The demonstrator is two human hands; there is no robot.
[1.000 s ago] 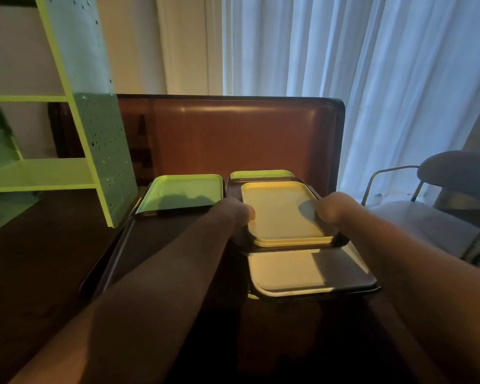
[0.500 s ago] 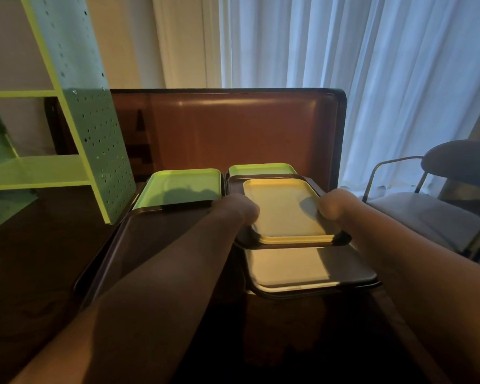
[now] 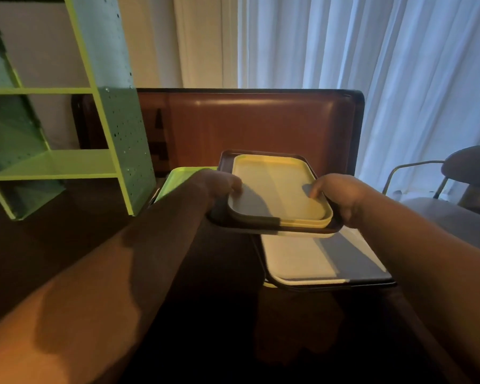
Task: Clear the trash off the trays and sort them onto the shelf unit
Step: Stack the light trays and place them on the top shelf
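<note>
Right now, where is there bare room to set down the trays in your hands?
Both the left hand and right hand grip the tray stack. The green shelf unit has bare shelves, the lower one closest. Dark tabletop between the shelf unit and the left forearm is free. The right side is crowded: a pale tray lies below, a lime tray behind the left hand.

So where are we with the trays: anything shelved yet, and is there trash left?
Done: no trash shows on any visible tray. In hand: the left hand and right hand grip a dark tray with a yellow tray nested on it, raised over the table stack. Left: the visible shelves of the green shelf unit hold no trays, and a green tray waits.
</note>
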